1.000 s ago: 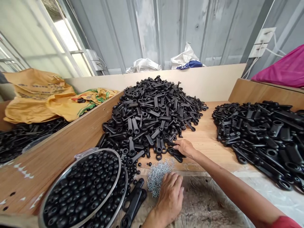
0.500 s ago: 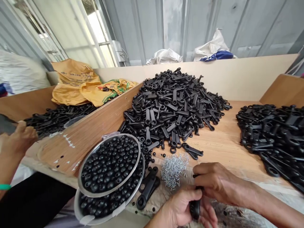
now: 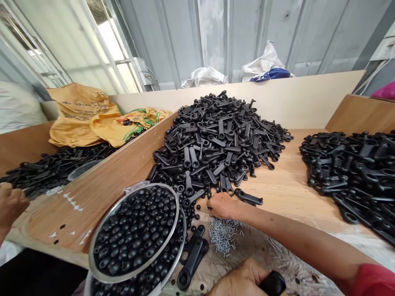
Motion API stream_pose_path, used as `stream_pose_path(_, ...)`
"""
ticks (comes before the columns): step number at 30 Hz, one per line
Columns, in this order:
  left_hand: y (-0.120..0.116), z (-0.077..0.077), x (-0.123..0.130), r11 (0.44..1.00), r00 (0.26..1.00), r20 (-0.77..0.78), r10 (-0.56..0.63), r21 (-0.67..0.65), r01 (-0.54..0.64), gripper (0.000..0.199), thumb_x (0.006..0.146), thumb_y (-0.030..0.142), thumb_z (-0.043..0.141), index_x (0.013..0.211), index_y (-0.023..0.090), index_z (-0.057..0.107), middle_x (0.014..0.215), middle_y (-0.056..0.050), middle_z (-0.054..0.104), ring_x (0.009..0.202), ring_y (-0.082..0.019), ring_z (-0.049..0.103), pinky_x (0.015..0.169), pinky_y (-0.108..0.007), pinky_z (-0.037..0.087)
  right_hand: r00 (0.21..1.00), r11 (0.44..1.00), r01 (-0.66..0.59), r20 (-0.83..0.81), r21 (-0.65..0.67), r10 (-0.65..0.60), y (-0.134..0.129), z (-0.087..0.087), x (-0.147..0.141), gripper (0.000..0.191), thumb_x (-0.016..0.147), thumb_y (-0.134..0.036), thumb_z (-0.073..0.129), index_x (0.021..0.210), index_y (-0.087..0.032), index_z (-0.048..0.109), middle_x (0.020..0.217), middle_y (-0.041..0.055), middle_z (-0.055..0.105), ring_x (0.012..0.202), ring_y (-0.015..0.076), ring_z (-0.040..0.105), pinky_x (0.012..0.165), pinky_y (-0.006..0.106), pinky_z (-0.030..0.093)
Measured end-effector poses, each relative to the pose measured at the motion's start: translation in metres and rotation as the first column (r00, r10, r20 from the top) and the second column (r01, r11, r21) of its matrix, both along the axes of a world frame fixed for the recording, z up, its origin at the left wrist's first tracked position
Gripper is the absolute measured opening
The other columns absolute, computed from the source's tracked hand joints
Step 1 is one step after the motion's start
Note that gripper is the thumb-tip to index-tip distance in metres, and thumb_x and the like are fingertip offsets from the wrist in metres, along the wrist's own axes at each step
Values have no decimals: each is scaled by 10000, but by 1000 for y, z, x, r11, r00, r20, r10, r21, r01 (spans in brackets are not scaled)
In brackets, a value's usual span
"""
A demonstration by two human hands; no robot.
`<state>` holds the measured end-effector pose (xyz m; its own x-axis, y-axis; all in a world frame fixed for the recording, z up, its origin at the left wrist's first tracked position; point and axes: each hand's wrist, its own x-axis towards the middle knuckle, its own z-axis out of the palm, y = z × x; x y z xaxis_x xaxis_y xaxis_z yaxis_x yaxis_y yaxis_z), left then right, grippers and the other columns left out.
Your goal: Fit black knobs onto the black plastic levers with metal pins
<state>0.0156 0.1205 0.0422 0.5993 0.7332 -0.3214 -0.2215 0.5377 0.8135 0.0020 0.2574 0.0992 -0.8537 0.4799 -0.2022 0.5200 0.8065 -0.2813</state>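
Left hand [image 3: 237, 281] low at the bottom edge of view, fingers clenched snugly around a black handle [image 3: 273, 283], a sure hold. Right hand [image 3: 220, 205] stretched to the foot of the black heap [image 3: 216, 139], fingers curled down, any grasp hidden, just above the loose screws [image 3: 224, 235].

I log matt black moulded plastic arms [image 3: 212, 139], glossy black beads [image 3: 135, 234] in a polished steel bowl [image 3: 154, 186], bright metal screws [image 3: 222, 235], and a smooth pale wood bench [image 3: 286, 189].
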Motion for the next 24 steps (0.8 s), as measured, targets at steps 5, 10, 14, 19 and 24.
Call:
stream_pose_path(5, 7, -7, 10, 923, 909, 160, 386, -84, -377, 510, 520, 439, 698, 864, 65, 655, 410, -2, 510, 289, -86, 376, 304, -177, 249, 982, 986, 58, -169, -159, -85, 11, 10, 23, 127, 725, -128, 558, 768, -144, 677, 737, 59, 641, 774, 220, 598, 668, 282, 437)
stream_pose_path(10, 16, 2, 11, 808, 793, 168, 586, -49, -587, 604, 610, 619, 628, 908, 96, 586, 461, 1, 531, 324, -80, 408, 336, -173, 271, 857, 891, 167, -385, -422, -343, 13, 24, 106, 283, 793, -218, 435, 968, -111, 630, 678, 16, 592, 603, 120, 535, 540, 212, 423)
stream_pose_path(14, 30, 21, 13, 754, 753, 128, 645, 56, -655, 447, 655, 540, 649, 613, 117, 513, 470, -19, 513, 446, -120, 506, 410, -196, 350, 498, 600, 54, -499, -798, -709, -6, 18, 162, 256, 655, -310, 642, 846, -144, 683, 594, -4, 565, 519, 109, 481, 499, 232, 401)
stream_pose_path(19, 47, 33, 22, 730, 749, 27, 662, 203, -653, 423, 658, 518, 669, 653, 119, 526, 521, 6, 490, 448, -90, 449, 390, -179, 275, 299, 448, -86, -452, -890, -841, -26, 0, 178, 209, 562, -254, 758, 746, -166, 716, 590, -11, 581, 496, 81, 454, 495, 211, 384)
stream_pose_path(24, 53, 31, 26, 685, 716, -58, 695, 356, -636, 475, 723, 586, 575, 707, 111, 582, 567, 1, 489, 470, -67, 387, 434, -191, 242, 226, 447, -220, -491, -867, -841, -30, -14, 178, 224, 611, -305, 770, 768, -161, 702, 644, 13, 615, 556, 114, 518, 513, 223, 431)
